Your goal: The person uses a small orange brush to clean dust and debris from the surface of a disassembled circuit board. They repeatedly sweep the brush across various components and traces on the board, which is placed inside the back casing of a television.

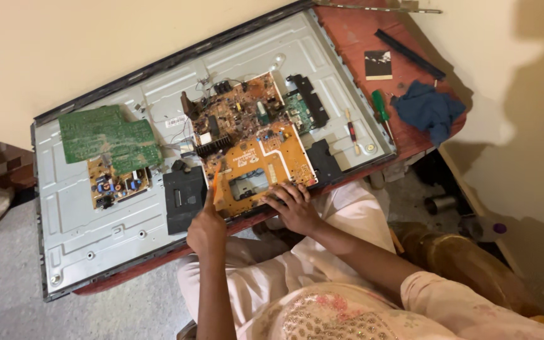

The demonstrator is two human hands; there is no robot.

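Opened flat-screen panel (96, 220), grey metal back upward, covering most of the red-brown tabletop (354, 38) and overhanging its left edge. Orange-brown circuit board (256, 148), at the panel's centre and reaching the near edge. Green circuit board (108, 135), toward the panel's left end, overlapping a smaller brown board (118, 186). Blue cloth (428, 110), at the tabletop's right edge. Right hand (296, 206), fingers spread flat on the near edge of the orange-brown circuit board; grip wide, holding nothing. Left hand (207, 230), at the near edge; grip narrow, pinched on a thin orange tool (215, 182) whose tip meets that board's left side. Green-handled screwdriver (381, 112), on the tabletop just right of the panel, beside the cloth.
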